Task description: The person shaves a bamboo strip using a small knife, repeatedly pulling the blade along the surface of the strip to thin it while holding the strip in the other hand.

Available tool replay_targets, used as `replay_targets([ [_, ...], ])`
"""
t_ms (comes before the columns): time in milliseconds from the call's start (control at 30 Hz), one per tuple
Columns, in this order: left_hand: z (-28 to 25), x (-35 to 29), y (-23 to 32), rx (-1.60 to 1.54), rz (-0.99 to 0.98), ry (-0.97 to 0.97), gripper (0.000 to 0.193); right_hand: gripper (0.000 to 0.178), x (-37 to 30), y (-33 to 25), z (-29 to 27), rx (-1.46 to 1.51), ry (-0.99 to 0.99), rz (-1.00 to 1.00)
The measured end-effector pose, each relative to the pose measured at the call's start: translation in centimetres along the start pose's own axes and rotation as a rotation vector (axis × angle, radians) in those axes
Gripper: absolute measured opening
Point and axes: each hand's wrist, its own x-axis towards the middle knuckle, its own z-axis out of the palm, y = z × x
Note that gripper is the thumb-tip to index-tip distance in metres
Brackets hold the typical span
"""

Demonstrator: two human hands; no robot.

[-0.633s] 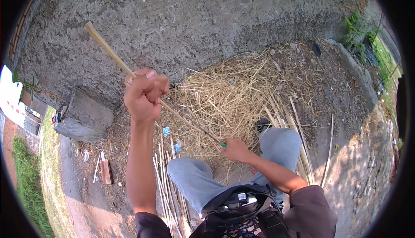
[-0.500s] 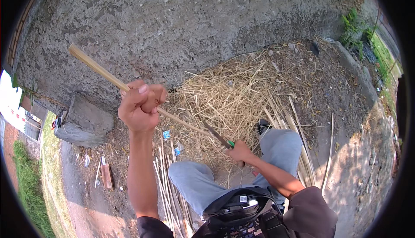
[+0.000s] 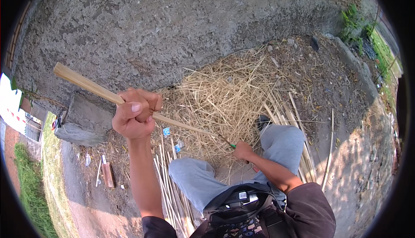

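My left hand (image 3: 137, 113) is closed in a fist around a long, pale bamboo strip (image 3: 86, 83). The strip slants from the upper left down toward my right hand (image 3: 243, 151), its thick end sticking out past the fist. My right fingers wrap the handle of a knife with a bit of green at its base; the dark blade (image 3: 224, 140) points up and left, touching or very near the strip's lower end. Beyond the hands, a heap of thin, straw-coloured shavings (image 3: 225, 95) covers the ground. The knife's handle is mostly hidden in my grip.
A rough grey wall (image 3: 194, 21) rises behind the heap. Bamboo strips (image 3: 170, 190) lie beside my left leg, and more strips (image 3: 306, 155) lie by my right. A concrete block (image 3: 84, 123), a small wooden piece (image 3: 108, 176) and a blue wrapper (image 3: 166, 131) are at left.
My left hand has shifted slightly left and down, and the strip's thick end with it. My right hand has moved a little right, and the blade now looks narrower, turned more edge-on.
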Motion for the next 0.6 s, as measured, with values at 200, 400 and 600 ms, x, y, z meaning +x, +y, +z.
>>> replay_targets([
  [200,-1.6,0.5,4.3,0.221,-0.003,0.615,0.049,0.04,-3.1,-0.5,-7.1,0.192,0.212,-0.04],
  [400,-5.0,0.6,20.6,0.289,0.132,0.784,0.043,0.027,-12.8,0.7,-19.6,0.234,1.016,-0.178],
  [600,-13.9,-4.0,35.5,0.505,0.144,0.73,0.038,0.023,-15.7,13.7,-21.8,0.284,1.154,0.172],
])
